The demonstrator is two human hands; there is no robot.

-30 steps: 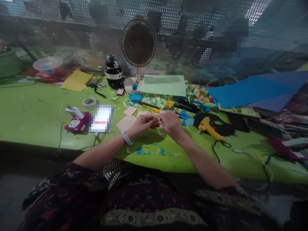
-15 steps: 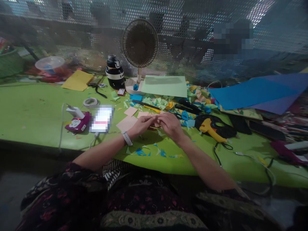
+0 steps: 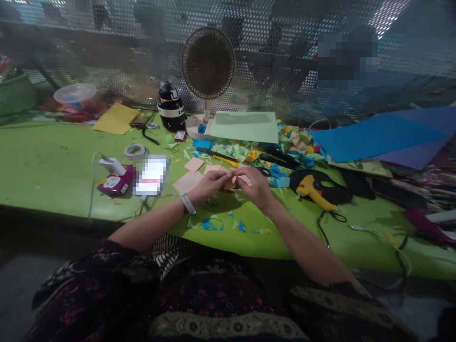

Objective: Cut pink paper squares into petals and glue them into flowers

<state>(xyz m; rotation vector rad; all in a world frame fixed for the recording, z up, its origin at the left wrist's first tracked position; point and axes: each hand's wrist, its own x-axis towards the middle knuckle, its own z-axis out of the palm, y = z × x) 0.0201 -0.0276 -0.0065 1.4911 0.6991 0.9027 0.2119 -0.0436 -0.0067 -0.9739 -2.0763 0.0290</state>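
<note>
A person's two hands hold a small pink paper piece (image 3: 244,179) over a green table (image 3: 53,159), fingertips close together. The left hand (image 3: 211,185), a white band (image 3: 187,204) around its wrist, pinches narrowly, thumb against fingers; the right hand (image 3: 255,187) curls inward, the paper showing beneath its bent fingers. A pink paper sheet (image 3: 187,182) lies just beside the left hand at nine o'clock, with a phone (image 3: 151,175) farther out and a broad green stretch of tabletop beyond. At twelve, near the fingertips, sit a yellow-handled cutter (image 3: 226,158) and crumpled paper; at three, a yellow glue gun (image 3: 315,192). Blue scraps (image 3: 211,225) lie toward six o'clock, between the hands and the table's front edge.
</note>
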